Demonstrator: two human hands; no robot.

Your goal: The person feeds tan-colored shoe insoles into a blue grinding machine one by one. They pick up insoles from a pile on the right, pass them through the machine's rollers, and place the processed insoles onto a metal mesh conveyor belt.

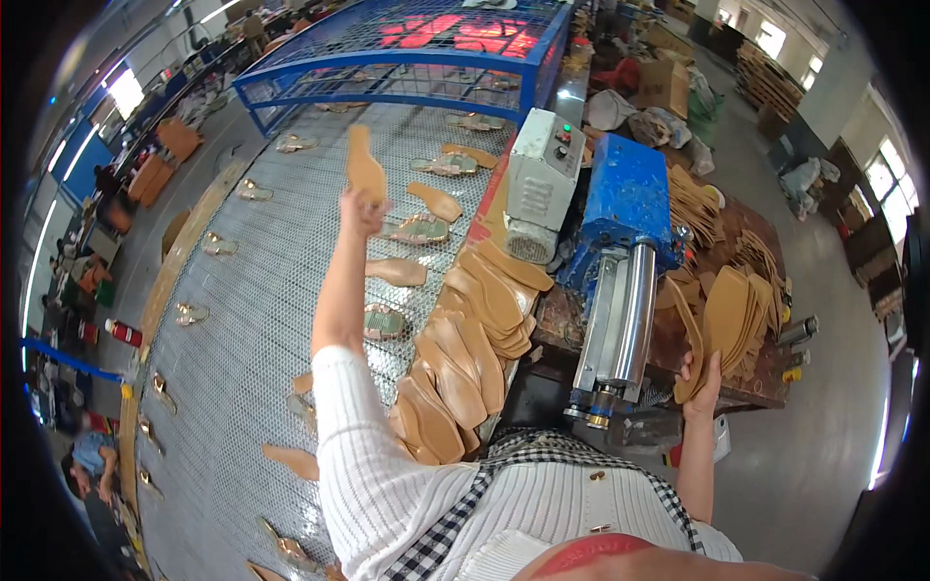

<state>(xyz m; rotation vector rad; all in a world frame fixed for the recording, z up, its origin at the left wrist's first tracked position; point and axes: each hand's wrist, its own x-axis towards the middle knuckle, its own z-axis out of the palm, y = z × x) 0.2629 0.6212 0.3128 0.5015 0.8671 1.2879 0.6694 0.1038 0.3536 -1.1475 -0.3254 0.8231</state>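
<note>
My left hand (365, 210) reaches out over the metal mesh conveyor, its fingers closed round the lower end of a tan insole (363, 163) that points away from me. Near that hand, a sandal upper (418, 229) and loose insoles (436, 200) lie on the mesh. My right hand (702, 389), at the right, grips the near end of several tan insoles (728, 315), some fanned apart. They are beside a roller machine (620, 315) with a blue housing and shiny metal rollers. Parts of the right fingers are hidden behind the insoles.
A heap of insoles (460, 363) lies along the conveyor's right edge. A blue wire-mesh frame (397, 73) with red glowing heaters spans the far conveyor (232, 339). A grey control box (544, 179) stands beside the rollers. Another person (92, 465) sits at the left.
</note>
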